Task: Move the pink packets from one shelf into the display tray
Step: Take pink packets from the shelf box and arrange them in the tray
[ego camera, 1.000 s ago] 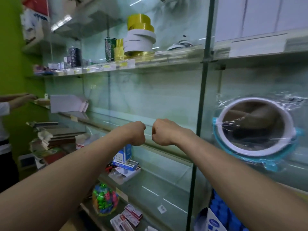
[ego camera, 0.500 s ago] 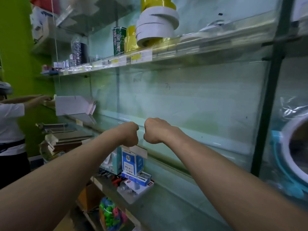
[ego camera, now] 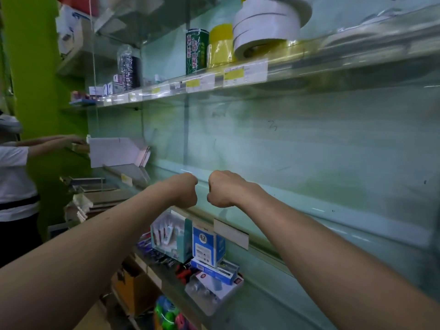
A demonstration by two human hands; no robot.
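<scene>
My left hand (ego camera: 183, 190) and my right hand (ego camera: 222, 188) are both closed into fists, held side by side in front of the middle glass shelf (ego camera: 262, 203), with nothing in them. A white cardboard display tray (ego camera: 114, 151) stands on that shelf to the left, and a pink edge (ego camera: 144, 153) shows at its right end. I cannot make out separate pink packets.
Tape rolls (ego camera: 266, 22), a green can (ego camera: 196, 51) and small boxes sit on the upper shelf. Blue stationery boxes (ego camera: 207, 246) and pens lie on the lower shelf. Another person (ego camera: 16, 177) in a white shirt reaches toward the shelves at the left.
The view has swung left and closer to the shelves. The round mirror at the right has left the view. My fists stay together in the centre.
</scene>
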